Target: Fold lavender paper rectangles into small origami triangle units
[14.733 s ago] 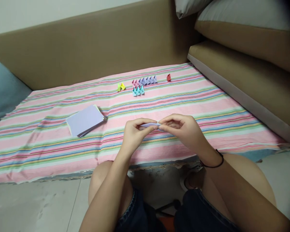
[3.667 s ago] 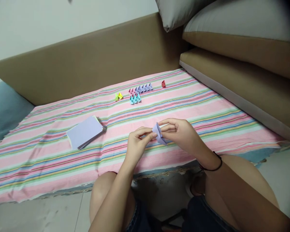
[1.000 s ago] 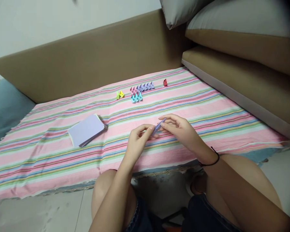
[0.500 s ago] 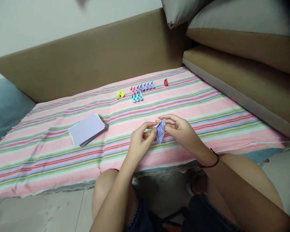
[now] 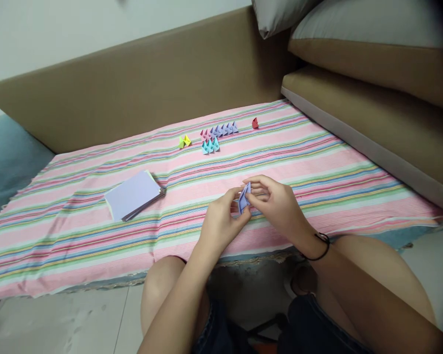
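A piece of folded purple paper [image 5: 244, 196] is held up between both hands, above the striped cloth [image 5: 184, 221]. My left hand [image 5: 223, 216] pinches it from the left, the thumb at its lower end and the fingers partly hidden behind it. On the other side my right hand [image 5: 275, 199] grips it, its thumb pressing on the front face and its fingers behind. Beyond the hands, small folded paper pieces stand on the cloth: several purple ones [image 5: 224, 130], pink ones [image 5: 205, 134], light blue ones [image 5: 210, 145], yellow-green ones [image 5: 185, 141] and a red one [image 5: 255, 123].
To the left lies a stack of paper sheets [image 5: 133, 195] with a purple sheet on top. A brown backrest [image 5: 151, 83] rises behind the cloth, brown and grey cushions [image 5: 358, 108] are piled at the right, and a blue cushion [image 5: 13, 162] sits at the far left.
My left hand has turned and its thumb has slid down to the paper's lower end. The right thumb has moved onto the paper's front. The paper now looks narrower.
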